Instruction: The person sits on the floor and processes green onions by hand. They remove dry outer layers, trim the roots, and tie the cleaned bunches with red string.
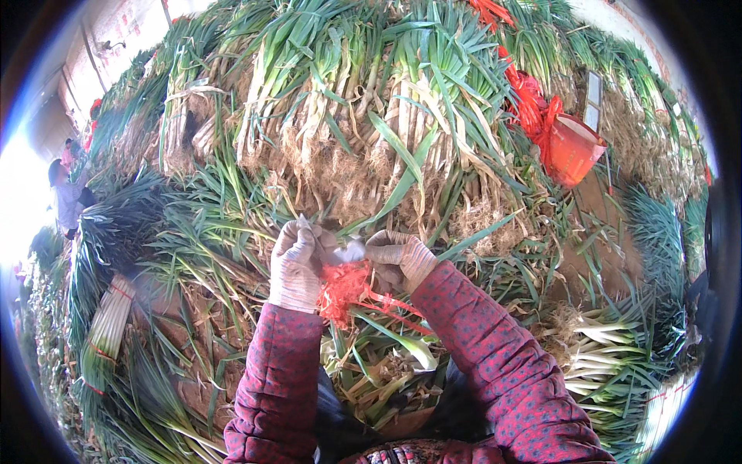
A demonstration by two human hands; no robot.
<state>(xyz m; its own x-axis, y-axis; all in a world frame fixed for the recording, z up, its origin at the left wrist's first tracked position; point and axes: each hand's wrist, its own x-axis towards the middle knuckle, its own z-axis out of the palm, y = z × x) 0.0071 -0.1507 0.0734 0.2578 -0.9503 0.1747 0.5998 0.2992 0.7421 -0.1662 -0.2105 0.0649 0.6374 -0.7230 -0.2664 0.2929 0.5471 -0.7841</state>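
In front of my body, my left hand [297,264], in a striped knit work glove, pinches a thin whitish piece [349,252] that looks like plastic film. My right hand [400,255], gloved alike, holds the other side of that piece between thumb and fingers. Just below it, between my wrists, hangs a tangle of red plastic twine [343,290], with strands running towards my right sleeve. Beyond my hands lie untied green onions [406,122] with dry outer leaves and earthy roots. Cleaned green onions [603,354] with pale stalks lie at the lower right.
A tied bundle of green onions [110,313] lies at the left. At the upper right are a red bucket [574,149] and more red twine [526,95]. Stripped leaves [388,388] litter the ground between my legs. Another person [68,197] is far off at the left.
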